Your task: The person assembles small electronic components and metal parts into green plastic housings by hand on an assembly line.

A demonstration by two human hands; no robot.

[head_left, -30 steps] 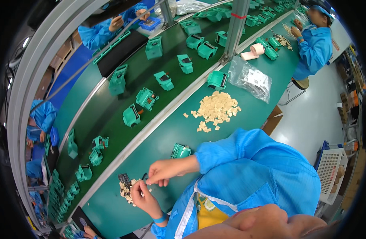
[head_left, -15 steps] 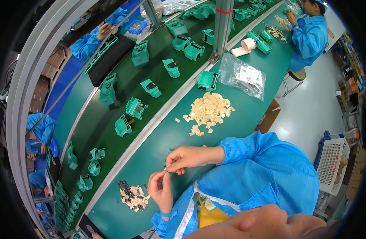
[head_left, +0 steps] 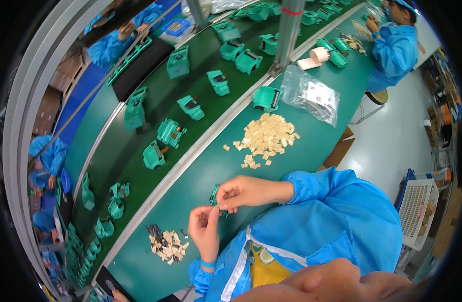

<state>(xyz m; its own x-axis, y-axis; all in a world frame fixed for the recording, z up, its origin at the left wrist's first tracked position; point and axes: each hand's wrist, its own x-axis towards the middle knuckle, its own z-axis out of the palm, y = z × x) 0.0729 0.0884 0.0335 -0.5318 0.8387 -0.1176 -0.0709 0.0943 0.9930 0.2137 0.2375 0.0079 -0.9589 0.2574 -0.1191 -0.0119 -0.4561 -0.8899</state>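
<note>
Both hands meet over the green table (head_left: pixel 190 201), fingertips together on a small pale piece (head_left: pixel 217 207), mostly covered. My left hand (head_left: pixel 204 230), a blue band at its wrist, pinches it from the lower left. From the right, my right hand (head_left: pixel 246 193) pinches at the same spot with thumb and forefinger. Partly hidden behind my right fingers, a green plastic housing (head_left: pixel 214 194) rests on the table. A heap of small cream-coloured pieces (head_left: pixel 266 136) lies beyond my right hand. Left of my left hand is a mixed pile of cream and black scraps (head_left: pixel 166 245).
Past a metal rail (head_left: pixel 190 153), a dark green conveyor (head_left: pixel 155 196) carries several green housings. Another housing (head_left: pixel 266 98) and a clear plastic bag (head_left: pixel 311 95) sit on my side near a metal post (head_left: pixel 290 35). A co-worker (head_left: pixel 394 48) sits at the far right.
My hands have shifted slightly right and up, still pinched together. More of the green housing behind my right fingers now shows. The view has tilted a little.
</note>
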